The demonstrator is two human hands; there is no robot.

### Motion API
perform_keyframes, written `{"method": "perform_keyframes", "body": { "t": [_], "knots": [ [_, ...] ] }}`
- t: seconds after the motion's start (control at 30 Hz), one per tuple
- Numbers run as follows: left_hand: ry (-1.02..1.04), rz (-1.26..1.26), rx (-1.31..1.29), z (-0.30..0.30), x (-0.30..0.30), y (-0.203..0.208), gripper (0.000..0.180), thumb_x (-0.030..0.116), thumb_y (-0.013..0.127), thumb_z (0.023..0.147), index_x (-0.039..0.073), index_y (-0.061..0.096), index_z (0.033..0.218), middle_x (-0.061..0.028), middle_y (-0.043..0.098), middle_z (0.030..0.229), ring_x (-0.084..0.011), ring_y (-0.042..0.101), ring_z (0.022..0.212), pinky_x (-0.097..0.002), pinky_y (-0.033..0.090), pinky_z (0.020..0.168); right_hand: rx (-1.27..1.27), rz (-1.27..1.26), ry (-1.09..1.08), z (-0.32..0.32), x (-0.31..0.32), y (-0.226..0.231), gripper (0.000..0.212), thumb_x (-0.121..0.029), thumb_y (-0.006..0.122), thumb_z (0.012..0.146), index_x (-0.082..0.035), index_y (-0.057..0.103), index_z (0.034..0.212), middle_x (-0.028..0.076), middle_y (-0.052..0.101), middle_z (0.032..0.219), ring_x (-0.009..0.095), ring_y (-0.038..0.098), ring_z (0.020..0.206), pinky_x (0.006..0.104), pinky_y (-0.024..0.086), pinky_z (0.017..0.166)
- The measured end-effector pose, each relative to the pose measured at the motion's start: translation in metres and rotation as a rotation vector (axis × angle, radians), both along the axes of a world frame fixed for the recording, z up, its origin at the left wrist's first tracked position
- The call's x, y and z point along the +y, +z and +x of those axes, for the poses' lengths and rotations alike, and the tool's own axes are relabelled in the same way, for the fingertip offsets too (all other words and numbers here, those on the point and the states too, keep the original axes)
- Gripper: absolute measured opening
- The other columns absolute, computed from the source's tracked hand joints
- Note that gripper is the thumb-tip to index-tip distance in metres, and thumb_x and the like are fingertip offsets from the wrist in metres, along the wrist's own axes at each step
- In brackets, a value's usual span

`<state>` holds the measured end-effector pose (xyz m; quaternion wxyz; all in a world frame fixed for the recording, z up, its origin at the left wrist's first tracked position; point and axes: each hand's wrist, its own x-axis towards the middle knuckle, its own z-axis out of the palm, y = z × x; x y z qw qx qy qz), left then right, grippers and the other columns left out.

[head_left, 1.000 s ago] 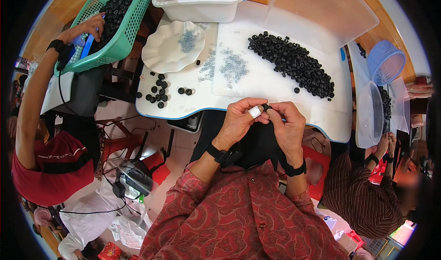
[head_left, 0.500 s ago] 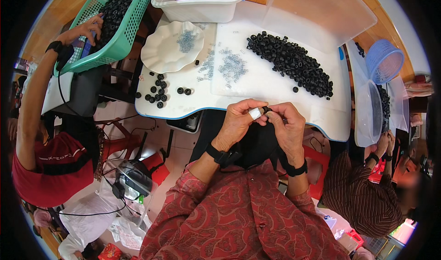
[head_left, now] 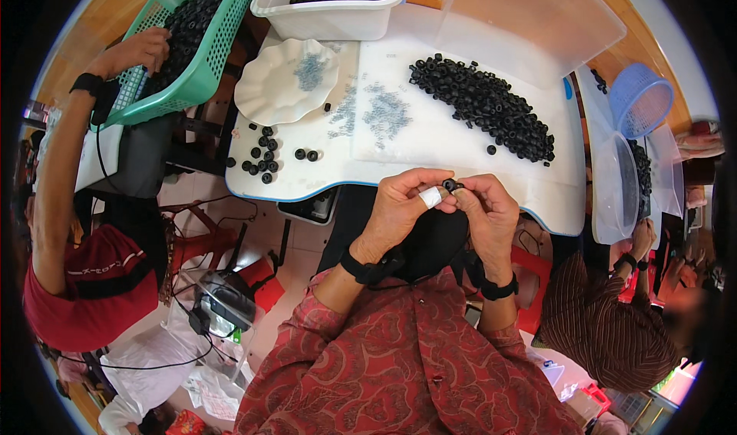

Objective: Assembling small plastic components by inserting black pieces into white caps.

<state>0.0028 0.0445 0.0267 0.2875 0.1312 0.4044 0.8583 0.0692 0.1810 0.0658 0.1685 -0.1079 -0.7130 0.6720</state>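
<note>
Just past the table's near edge, a small black ring-shaped part (head_left: 449,184) sits between my two hands. My left hand (head_left: 398,206) pinches it between thumb and fingertips, with white tape wrapped round the thumb. The thumb and forefinger of my right hand (head_left: 491,208) close on its right side; whether they also hold a tiny piece is too small to tell. Farther off on the white table (head_left: 468,178) lies a long heap of black parts (head_left: 491,109). Small clear pieces (head_left: 386,112) are scattered left of it, and more lie on a scalloped white plate (head_left: 265,89).
Several loose black parts (head_left: 269,155) lie at the table's left. Behind stand a white tub (head_left: 330,20) of black parts and a translucent bin (head_left: 530,20). At far left a co-worker's hand (head_left: 138,51) reaches into a green basket (head_left: 196,89); another person (head_left: 606,320) sits at right.
My fingers have turned the black part so its round opening shows, and my right hand has shifted slightly right. The co-worker's hand at left has moved within the green basket.
</note>
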Motion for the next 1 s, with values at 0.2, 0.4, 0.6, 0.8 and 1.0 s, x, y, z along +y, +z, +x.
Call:
{"method": "perform_keyframes", "body": {
  "t": [0.2,0.4,0.6,0.8,1.0],
  "knots": [
    [-0.019,-0.002,-0.001,0.003,0.0,0.006,0.024,-0.003,0.057,0.091,-0.003,0.063,0.115,-0.0094,0.068,0.095,-0.0136,0.067,0.078,-0.0249,0.057,0.074,0.033,0.07,-0.003,0.005,0.003,0.005,0.008,0.004,0.062,0.087,0.003,0.06,0.095,0.005,0.065,0.085,0.01,0.063,0.075,0.0225,0.052,0.069],
    [-0.068,-0.037,-0.012,0.005,-0.007,0.013,0.024,-0.003,0.057,0.091,-0.004,0.063,0.114,-0.0129,0.068,0.096,-0.0178,0.068,0.079,-0.0276,0.059,0.073,0.063,0.33,0.004,0.01,0.007,0.012,0.01,0.003,0.067,0.083,0.002,0.061,0.091,0.006,0.063,0.083,0.011,0.061,0.073,0.0234,0.05,0.065],
    [-0.141,0.007,-0.109,0.005,-0.018,0.023,0.024,-0.003,0.057,0.091,-0.006,0.063,0.113,-0.0178,0.067,0.098,-0.024,0.07,0.082,-0.0333,0.06,0.076,0.075,0.469,0.049,0.013,0.007,0.023,0.013,0.003,0.069,0.079,0.001,0.061,0.089,0.009,0.062,0.081,0.015,0.062,0.069,0.0252,0.049,0.062],
    [-0.158,0.007,-0.135,0.006,-0.022,0.019,0.021,-0.002,0.055,0.091,-0.007,0.063,0.111,-0.0182,0.067,0.098,-0.026,0.07,0.083,-0.0361,0.061,0.076,0.07,0.537,0.104,0.012,0.001,0.032,0.015,0.003,0.07,0.077,0.001,0.061,0.089,0.008,0.061,0.08,0.016,0.062,0.067,0.0259,0.05,0.059],
    [-0.146,-0.014,-0.132,0.008,-0.023,0.012,0.02,-0.002,0.053,0.093,-0.008,0.063,0.109,-0.0179,0.066,0.1,-0.0243,0.068,0.087,-0.0361,0.061,0.076,0.029,0.566,0.151,0.01,-0.001,0.033,0.015,0.002,0.071,0.077,0.001,0.06,0.088,0.008,0.06,0.08,0.016,0.063,0.065,0.0261,0.05,0.057]
  ]
}}
